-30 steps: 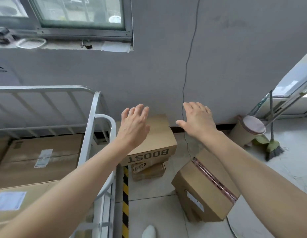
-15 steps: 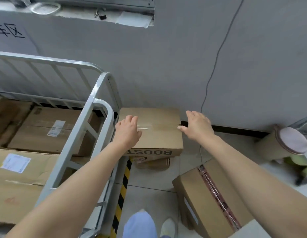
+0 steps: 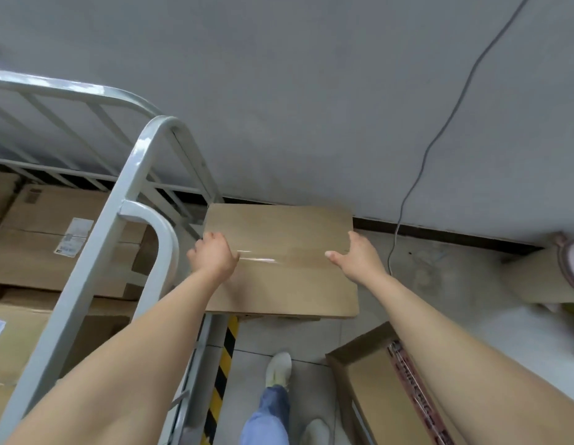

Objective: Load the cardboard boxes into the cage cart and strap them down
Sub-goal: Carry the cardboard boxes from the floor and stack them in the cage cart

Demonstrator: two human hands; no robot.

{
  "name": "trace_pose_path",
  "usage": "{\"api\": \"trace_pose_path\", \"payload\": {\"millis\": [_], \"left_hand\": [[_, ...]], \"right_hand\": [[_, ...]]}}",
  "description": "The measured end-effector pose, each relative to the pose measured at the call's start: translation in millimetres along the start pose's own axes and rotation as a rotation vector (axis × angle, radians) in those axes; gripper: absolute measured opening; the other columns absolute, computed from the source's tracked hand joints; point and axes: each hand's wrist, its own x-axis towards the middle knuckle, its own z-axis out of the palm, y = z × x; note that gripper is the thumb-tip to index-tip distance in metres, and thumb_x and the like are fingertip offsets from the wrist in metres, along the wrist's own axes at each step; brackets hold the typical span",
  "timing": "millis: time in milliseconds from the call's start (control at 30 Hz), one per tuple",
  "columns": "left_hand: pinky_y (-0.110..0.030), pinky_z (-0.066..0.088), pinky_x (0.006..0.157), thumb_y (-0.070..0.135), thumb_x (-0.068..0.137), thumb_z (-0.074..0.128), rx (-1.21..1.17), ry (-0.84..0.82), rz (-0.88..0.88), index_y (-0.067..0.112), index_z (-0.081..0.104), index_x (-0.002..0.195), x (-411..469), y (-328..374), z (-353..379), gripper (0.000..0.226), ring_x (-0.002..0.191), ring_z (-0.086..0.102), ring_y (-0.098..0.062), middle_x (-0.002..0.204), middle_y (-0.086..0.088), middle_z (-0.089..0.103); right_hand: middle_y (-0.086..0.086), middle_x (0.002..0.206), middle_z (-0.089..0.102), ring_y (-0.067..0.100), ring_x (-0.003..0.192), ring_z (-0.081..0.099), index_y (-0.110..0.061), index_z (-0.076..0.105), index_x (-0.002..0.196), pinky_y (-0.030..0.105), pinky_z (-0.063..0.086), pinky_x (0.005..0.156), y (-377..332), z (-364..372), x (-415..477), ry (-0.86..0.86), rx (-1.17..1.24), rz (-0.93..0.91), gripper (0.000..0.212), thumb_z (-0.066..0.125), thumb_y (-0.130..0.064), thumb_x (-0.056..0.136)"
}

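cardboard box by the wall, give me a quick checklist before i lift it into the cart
1. Left hand holds the cardboard box at its left edge: ok.
2. Right hand on the right edge, thumb on top: ok.
3. Grip reaching under the box: cannot tell, fingers hidden.
4. Top tape seam closed: ok.
5. Room in the cage cart: cannot tell, loaded boxes already inside.
6. Footing: shoe on bare floor, taped box close on the right: ok, mind it.
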Motion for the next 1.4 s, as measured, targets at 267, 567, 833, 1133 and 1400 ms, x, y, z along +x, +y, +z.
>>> {"api": "trace_pose_path", "payload": {"millis": [267, 567, 833, 1133, 1400], "left_hand": [[-0.051, 0.031, 0.108, 0.054, 0.081, 0.065, -0.425, -0.093, -0.399, 0.008, 0.013, 0.148, 61.5, 1.5, 35.8, 0.097, 0.133, 0.033, -0.039, 0.15, -0.018, 0.026], [-0.048, 0.033, 0.108, 0.061, 0.066, 0.076, -0.624, -0.123, -0.553, 0.005, 0.023, 0.144, 63.4, 18.0, 21.3, 0.11, 0.133, 0.033, -0.036, 0.147, -0.017, 0.031], [-0.046, 0.032, 0.109, 0.054, 0.057, 0.085, -0.728, -0.116, -0.407, 0.003, 0.018, 0.145, -8.6, 60.1, -34.0, 0.121, 0.134, 0.032, -0.035, 0.147, -0.016, 0.029], [-0.046, 0.033, 0.108, 0.052, 0.056, 0.086, -0.851, 0.009, -0.216, 0.004, 0.022, 0.14, -135.1, 98.1, -132.7, 0.116, 0.131, 0.035, -0.034, 0.143, -0.014, 0.032], [-0.044, 0.031, 0.111, 0.055, 0.059, 0.084, -0.932, 0.264, -0.043, 0.002, 0.014, 0.145, -244.6, 83.9, -241.8, 0.123, 0.135, 0.032, -0.035, 0.146, -0.016, 0.029]], "right_hand": [[0.013, 0.149, 0.037, 0.034, 0.133, 0.042, -0.01, 0.016, 0.15, 0.047, 0.037, 0.108, 25.9, 38.0, 77.3, -0.064, 0.31, 0.261, 0.095, 0.07, -0.045, 0.081], [0.009, 0.139, 0.051, 0.03, 0.123, 0.052, -0.01, 0.031, 0.144, 0.047, 0.044, 0.102, 36.0, 30.6, 80.4, 0.024, 0.582, 0.376, 0.095, 0.079, -0.046, 0.071], [0.009, 0.135, 0.054, 0.03, 0.12, 0.054, -0.008, 0.041, 0.136, 0.043, 0.046, 0.1, 45.9, -56.6, 9.9, 0.211, 0.543, 0.316, 0.085, 0.077, -0.047, 0.071], [0.012, 0.137, 0.051, 0.033, 0.122, 0.052, -0.008, 0.038, 0.137, 0.044, 0.045, 0.101, 53.9, -166.9, -115.9, 0.385, 0.646, 0.158, 0.086, 0.078, -0.046, 0.071], [0.011, 0.137, 0.051, 0.03, 0.122, 0.052, -0.006, 0.04, 0.135, 0.044, 0.044, 0.102, 10.3, -255.3, -222.4, 0.549, 0.71, -0.112, 0.086, 0.08, -0.043, 0.068]]}}
